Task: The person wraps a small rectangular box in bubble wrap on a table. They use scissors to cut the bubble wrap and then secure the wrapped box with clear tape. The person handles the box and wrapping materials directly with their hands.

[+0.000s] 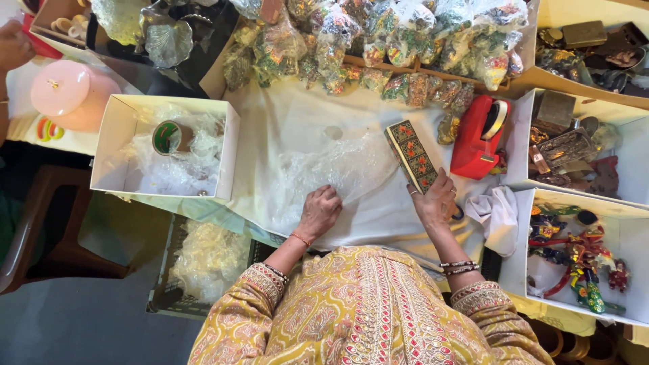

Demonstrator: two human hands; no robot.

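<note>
White tablecloth (297,115), one painted box (411,154).

Slim box (412,155) in right hand (436,201): dark green, red-orange flower motifs, gold border. Bubble wrap (318,169) under left hand (320,211): clear, over white bench (284,108) cover. Tape dispenser (477,138): red. Open cartons (118,145): white. Tape roll (167,137): green core. Round lid (61,88) at far left: pink. Sleeves (270,311): mustard yellow paisley, red and white embroidery. Bagged trinkets (405,40): multicoloured. Figurines (574,260): red, green, gold.
</note>
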